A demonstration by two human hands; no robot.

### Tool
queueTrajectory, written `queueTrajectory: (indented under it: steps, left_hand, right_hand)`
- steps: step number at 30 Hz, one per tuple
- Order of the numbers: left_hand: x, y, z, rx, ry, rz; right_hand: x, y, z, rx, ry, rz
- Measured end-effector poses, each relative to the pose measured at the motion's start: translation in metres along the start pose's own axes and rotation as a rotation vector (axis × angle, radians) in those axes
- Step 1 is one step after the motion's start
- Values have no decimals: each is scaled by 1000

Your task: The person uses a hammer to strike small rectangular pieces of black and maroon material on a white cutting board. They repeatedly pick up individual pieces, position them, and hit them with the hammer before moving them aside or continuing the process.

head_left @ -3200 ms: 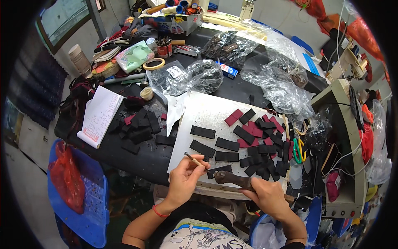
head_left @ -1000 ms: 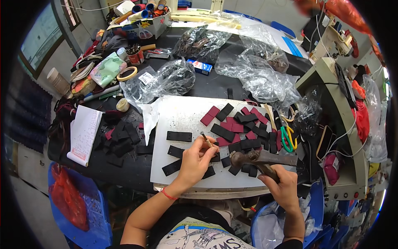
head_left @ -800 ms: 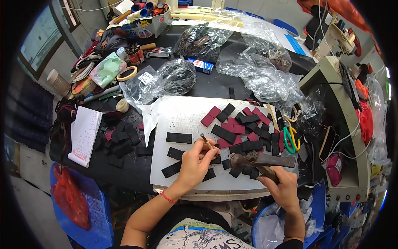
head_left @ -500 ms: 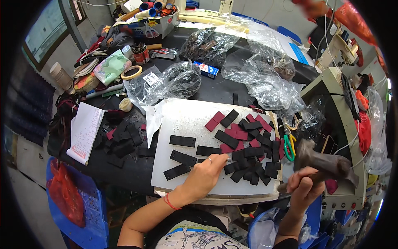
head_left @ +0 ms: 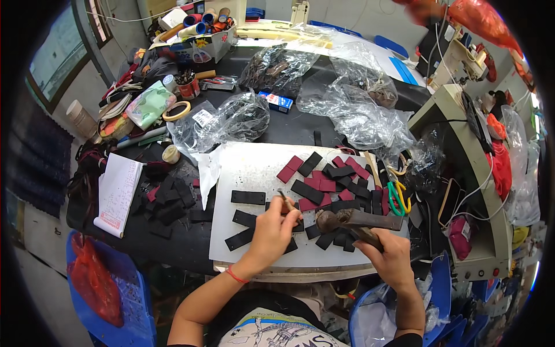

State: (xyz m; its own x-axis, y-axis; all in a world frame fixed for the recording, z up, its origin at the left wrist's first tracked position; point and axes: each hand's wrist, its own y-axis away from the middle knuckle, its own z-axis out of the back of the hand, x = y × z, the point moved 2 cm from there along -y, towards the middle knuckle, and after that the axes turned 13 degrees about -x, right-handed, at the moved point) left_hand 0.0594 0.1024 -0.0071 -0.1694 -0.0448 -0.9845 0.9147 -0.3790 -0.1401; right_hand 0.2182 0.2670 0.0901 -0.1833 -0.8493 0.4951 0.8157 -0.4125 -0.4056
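Observation:
My left hand is closed around a slim metal punch, tilted with its tip pointing away from me above the white board. In my right hand is the wooden handle of a hammer, its dark worn head over the board's right part. Flat black fabric pieces lie apart on the left of the board, some with small holes at their ends. A loose pile of black and maroon pieces covers the right half. My left hand and the hammer hide some pieces.
Left of the board lie a notepad and more black pieces. Clear plastic bags and a blue box stand behind it. Green-and-yellow-handled scissors rest at its right edge, beside a grey machine housing.
The hammer has come leftward from beyond the board's right edge to over the pile. My left hand has shifted slightly left, and the punch now shows tilted between its fingers.

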Motion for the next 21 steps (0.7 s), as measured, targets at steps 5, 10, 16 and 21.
queueTrajectory:
  steps: [5,10,16,21]
  left_hand:
    - [-8,-8,8,167,-1,62]
    - [-15,-6,12,255,-24,-51]
    - [-15,1,9,280,-157,-295]
    - [-17,5,6,251,-311,-381]
  right_hand:
    - [-2,2,-3,1,-41,-55]
    - [1,-4,-3,-21,-15,49]
    - [13,-14,25,-267,-453,-236]
    - [20,-30,-8,1,71,226]
